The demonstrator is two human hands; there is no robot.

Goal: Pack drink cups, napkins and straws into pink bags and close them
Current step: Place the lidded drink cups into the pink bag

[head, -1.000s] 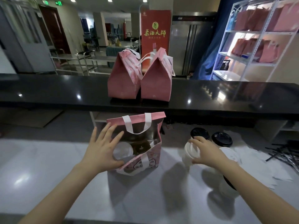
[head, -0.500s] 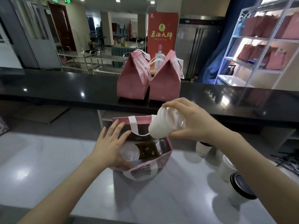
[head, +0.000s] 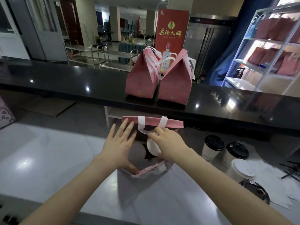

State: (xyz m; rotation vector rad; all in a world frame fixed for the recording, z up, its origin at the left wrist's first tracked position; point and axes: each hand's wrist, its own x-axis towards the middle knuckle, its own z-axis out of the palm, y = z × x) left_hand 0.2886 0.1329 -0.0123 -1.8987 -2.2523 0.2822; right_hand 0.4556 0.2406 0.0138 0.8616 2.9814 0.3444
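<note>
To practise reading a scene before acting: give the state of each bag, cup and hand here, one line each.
Near pink bag: open, upright.
Far left pink bag: closed, upright.
Far right pink bag: closed, upright.
Left hand: fingers spread over the near bag's mouth.
Right hand: grips the white-lidded cup.
White-lidded cup: tilted, partly inside the bag.
Leftmost black-lidded cup: upright, lid on.

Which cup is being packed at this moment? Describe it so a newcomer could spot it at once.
On the pale worktop below the black counter stands an open pink bag, its mouth steadied by the left hand. Inside it, the right hand grips a white-lidded cup, tilted; the cup beside it in the bag sits in shadow, ungripped.
</note>
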